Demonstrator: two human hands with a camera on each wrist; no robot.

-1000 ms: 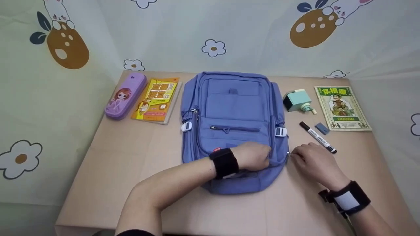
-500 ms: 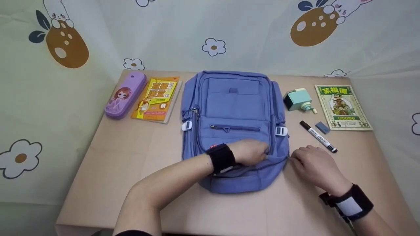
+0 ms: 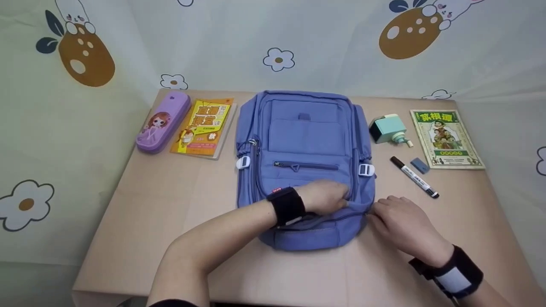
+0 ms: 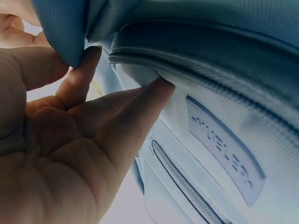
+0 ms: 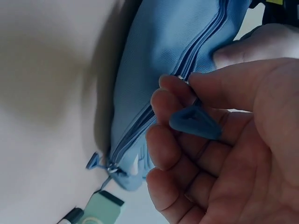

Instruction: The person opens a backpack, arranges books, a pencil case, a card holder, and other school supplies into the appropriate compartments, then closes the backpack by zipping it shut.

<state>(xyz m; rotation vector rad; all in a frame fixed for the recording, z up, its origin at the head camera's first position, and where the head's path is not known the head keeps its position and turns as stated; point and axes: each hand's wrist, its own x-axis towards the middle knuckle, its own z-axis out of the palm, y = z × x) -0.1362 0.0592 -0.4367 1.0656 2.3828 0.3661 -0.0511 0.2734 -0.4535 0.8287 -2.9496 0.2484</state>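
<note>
A blue backpack (image 3: 305, 136) lies flat on the table, its front side up. My left hand (image 3: 324, 197) is on its lower front and pinches a fold of the bag's fabric (image 4: 60, 28) between thumb and finger. Beside that hand, in the left wrist view, are a lettered label (image 4: 226, 149) and a small pocket zipper (image 4: 187, 182). At the bag's lower right edge, my right hand (image 3: 405, 221) pinches a zipper pull, whose blue triangular tab (image 5: 195, 122) hangs against the curled fingers. A second zipper pull (image 5: 93, 161) sits farther along that zipper.
Left of the bag lie a purple pencil case (image 3: 164, 123) and a yellow-orange book (image 3: 204, 128). On its right are a mint-green pencil sharpener (image 3: 389, 130), a black-and-white marker (image 3: 413, 177), a blue eraser (image 3: 420, 165) and a green book (image 3: 447, 138). A patterned cloth (image 3: 213, 42) hangs behind the table.
My right hand has moved down and to the left round the bag's corner with the zipper pull. My left hand has shifted slightly left, still pinching the fabric.
</note>
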